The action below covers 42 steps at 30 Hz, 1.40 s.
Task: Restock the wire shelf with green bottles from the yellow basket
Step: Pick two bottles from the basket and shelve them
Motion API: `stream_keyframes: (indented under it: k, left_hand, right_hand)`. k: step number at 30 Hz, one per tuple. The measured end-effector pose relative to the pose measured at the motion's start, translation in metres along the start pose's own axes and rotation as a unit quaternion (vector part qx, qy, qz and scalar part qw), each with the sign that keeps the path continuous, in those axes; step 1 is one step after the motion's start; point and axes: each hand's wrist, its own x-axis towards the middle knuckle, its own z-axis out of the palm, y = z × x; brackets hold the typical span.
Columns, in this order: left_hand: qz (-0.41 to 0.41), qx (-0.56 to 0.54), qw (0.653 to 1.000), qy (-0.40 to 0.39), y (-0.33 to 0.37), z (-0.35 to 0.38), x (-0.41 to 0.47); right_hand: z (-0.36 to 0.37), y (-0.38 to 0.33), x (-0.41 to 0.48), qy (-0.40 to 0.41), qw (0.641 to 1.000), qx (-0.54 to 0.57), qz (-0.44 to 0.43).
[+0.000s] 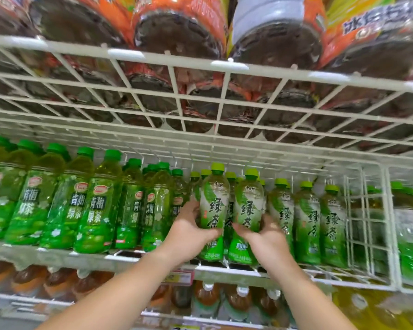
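Your left hand [190, 231] grips one green bottle [214, 206]. Your right hand [268, 236] grips a second green bottle [248, 208]. Both stand straight, caps up, on the wire shelf [227, 269] front.

Two green bottles stand upright side by side at the front edge of the white wire shelf [138, 258], their bases down at its front rail. Each is clear plastic with a lime-green cap and a white-and-green label bearing dark characters. The left bottle [214, 206] sits in the left grip [191, 225] and the right bottle [248, 206] in the right grip [267, 234] — fingers wrapped round the lower bodies. Matching bottles [306, 222] line the shelf just beside them to the right — more stand behind.
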Motion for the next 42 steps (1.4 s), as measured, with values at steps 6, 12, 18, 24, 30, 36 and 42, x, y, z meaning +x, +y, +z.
stream_keyframes:
  k: [6, 12, 18, 24, 30, 36, 42]
  left_hand:
    - [0.007, 0.026, 0.999, 0.042, -0.001, 0.001, -0.006]
    - [0.025, 0.093, 0.993, 0.073, 0.004, -0.009, -0.009]
    - [-0.011, 0.13, 0.985, 0.115, 0.003, -0.008, -0.015]
    - [-0.006, 0.182, 0.973, 0.141, 0.013, -0.008, -0.026]
    - [-0.001, 0.312, 0.939, 0.143, 0.018, -0.016, -0.033]
    - [0.037, 0.448, 0.882, 0.14, 0.015, -0.019, -0.034]
    - [0.065, 0.546, 0.823, 0.143, 0.007, -0.025, -0.031]
  right_hand:
    - [0.006, -0.001, -0.003, -0.003, 1.0, 0.024, -0.005]
    - [0.021, -0.005, -0.005, -0.015, 0.999, 0.018, -0.034]
    - [0.027, -0.009, -0.006, -0.025, 0.998, 0.011, -0.056]
    - [0.041, -0.015, -0.009, -0.02, 0.997, -0.052, -0.054]
    - [0.05, -0.018, -0.015, -0.006, 0.993, -0.081, -0.084]
    - [0.048, -0.01, -0.014, 0.021, 0.987, -0.094, -0.128]
    - [0.053, -0.01, -0.014, 0.011, 0.984, -0.112, -0.137]
